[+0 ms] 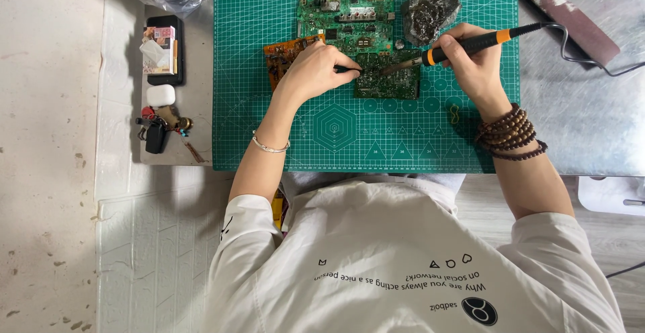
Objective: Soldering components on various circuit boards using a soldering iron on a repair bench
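R hand [474, 64] grips soldering iron [470, 44], long axis pointing left twd small green board [388, 77] near mat's [302, 145] top edge; L hand [316, 71] fingers curled, pinching at board's left edge.

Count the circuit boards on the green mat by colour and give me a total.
Green circuit boards: 2, a large one at the back and a small one under the soldering iron.
Orange circuit boards: 1, partly hidden by the left hand.
Total: 3
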